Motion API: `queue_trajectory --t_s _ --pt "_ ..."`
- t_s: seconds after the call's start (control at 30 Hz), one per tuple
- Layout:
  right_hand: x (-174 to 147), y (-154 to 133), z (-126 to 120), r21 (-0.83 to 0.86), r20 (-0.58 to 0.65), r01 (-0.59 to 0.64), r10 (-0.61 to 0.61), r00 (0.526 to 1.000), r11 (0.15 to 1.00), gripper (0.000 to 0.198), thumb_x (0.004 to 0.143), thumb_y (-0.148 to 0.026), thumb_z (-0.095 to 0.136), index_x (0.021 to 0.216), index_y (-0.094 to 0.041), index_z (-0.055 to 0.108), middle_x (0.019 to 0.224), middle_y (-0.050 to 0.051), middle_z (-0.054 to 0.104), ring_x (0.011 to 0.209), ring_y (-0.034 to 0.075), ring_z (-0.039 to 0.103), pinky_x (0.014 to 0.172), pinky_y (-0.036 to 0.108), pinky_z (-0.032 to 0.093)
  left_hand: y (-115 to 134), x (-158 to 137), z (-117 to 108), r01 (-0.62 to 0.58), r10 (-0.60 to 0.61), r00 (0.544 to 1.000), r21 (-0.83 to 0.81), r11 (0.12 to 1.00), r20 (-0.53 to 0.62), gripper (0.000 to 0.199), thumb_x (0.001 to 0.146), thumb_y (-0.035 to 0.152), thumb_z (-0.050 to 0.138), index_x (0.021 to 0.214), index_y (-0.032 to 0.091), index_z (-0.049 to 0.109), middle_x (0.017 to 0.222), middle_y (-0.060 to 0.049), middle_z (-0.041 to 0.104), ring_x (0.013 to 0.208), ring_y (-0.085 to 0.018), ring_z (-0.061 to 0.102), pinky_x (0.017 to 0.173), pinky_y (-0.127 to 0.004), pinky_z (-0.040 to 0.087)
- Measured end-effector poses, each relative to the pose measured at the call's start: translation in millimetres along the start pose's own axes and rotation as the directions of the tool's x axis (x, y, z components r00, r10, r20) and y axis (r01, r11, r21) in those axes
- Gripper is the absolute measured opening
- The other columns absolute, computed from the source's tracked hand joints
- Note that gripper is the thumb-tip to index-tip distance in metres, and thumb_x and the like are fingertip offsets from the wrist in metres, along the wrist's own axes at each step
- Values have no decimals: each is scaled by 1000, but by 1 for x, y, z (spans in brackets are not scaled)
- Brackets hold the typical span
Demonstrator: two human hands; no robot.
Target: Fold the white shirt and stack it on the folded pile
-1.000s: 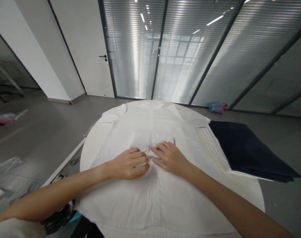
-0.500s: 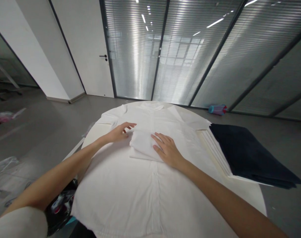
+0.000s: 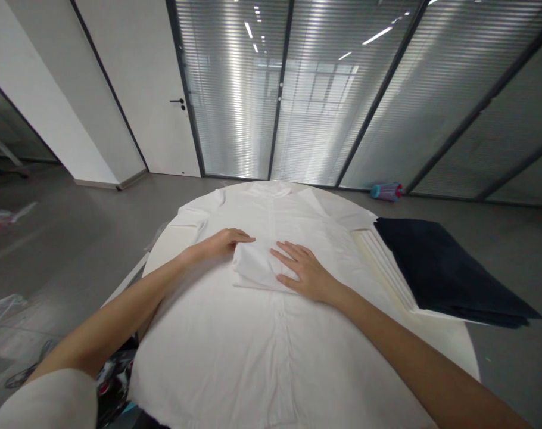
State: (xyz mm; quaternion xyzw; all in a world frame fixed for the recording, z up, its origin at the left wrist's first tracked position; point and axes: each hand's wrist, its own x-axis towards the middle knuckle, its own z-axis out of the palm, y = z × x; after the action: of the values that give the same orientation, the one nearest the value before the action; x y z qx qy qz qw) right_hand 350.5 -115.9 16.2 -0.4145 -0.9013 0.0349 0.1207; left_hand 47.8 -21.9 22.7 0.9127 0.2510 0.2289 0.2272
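Note:
A white button-front shirt [image 3: 235, 339] lies spread over the round table, its collar at the far edge and its hem towards me. On its middle rests a smaller folded white cloth [image 3: 255, 271]. At that cloth's upper left corner, my left hand [image 3: 229, 239] is closed on the edge, fingers together and pointing right; its thumb is mostly hidden. My right hand [image 3: 304, 271] lies open, palm down, on the right part of the folded cloth with fingers spread.
On the table's right side, dark navy folded fabric [image 3: 445, 268] lies over a stack of white folded pieces [image 3: 389, 268]. A blue and pink striped roll [image 3: 386, 192] is on the floor by the glass wall. Plastic wrapping [image 3: 5, 310] lies on the floor at left.
My left hand has moved slightly right and its fingers have closed at the folded cloth's corner. My right hand stays on the cloth, nearly unmoved. The view has shifted a little.

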Motion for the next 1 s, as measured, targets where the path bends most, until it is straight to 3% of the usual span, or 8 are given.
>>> queue_trajectory --t_s 0.1,0.17,0.37,0.47,0.6,0.7,0.83,1.0 --pt "7 -2 -7 35 -16 -28 29 999 999 56 102 -48 42 152 -24 43 159 10 39 147 28 34 118 54 29 24 5 -13 51 -50 998 37 998 -36 38 95 24 45 123 18 71 134 -12 65 122 -25 63 99 -39 52" --pt "15 -3 -8 61 -63 -92 96 993 994 53 105 -43 32 152 -22 44 157 11 41 147 27 35 118 53 31 43 9 -7 96 -87 990 79 992 -107 40 99 28 41 128 17 66 139 -12 62 132 -25 55 107 -42 47" --pt "25 3 14 -8 4 -140 140 990 990 65 104 -56 25 156 -18 36 160 13 35 150 29 28 121 53 24 68 -3 65 90 -79 996 378 921 -45 70 100 54 42 156 13 32 161 -19 30 151 -35 22 121 -58 21" --pt "22 5 20 -19 -8 -133 133 991 991 65 105 -56 23 156 -17 35 160 12 35 150 28 28 122 52 21 68 -14 81 64 -37 997 467 882 -68 71 102 53 39 158 13 25 162 -20 26 152 -34 19 121 -58 18" --pt "22 12 11 49 -37 -108 110 993 993 62 104 -55 30 151 -17 43 156 12 43 144 27 38 119 49 27 75 -17 64 -118 151 988 521 845 -22 70 96 55 52 152 14 38 152 -22 42 144 -37 34 114 -56 31" --pt "28 26 -3 133 -25 -182 187 982 974 51 105 -48 31 134 -19 62 138 11 62 129 26 55 109 45 38 82 -16 52 -224 256 967 556 800 22 49 97 41 58 139 16 53 124 -17 62 116 -29 58 97 -44 47" --pt "42 46 -14 227 75 -262 252 965 938 37 99 -39 46 109 -17 74 117 10 73 110 27 64 96 37 46 87 -16 54 -304 324 942 647 699 93 29 99 28 55 125 16 60 102 -11 66 90 -22 62 79 -34 48" --pt "50 48 -31 369 193 -369 318 928 853 24 86 -34 60 86 -15 74 92 6 75 91 25 67 78 31 48 96 -13 46 -312 411 910 757 574 63 29 97 15 53 124 20 60 99 -8 68 84 -19 62 80 -35 46"
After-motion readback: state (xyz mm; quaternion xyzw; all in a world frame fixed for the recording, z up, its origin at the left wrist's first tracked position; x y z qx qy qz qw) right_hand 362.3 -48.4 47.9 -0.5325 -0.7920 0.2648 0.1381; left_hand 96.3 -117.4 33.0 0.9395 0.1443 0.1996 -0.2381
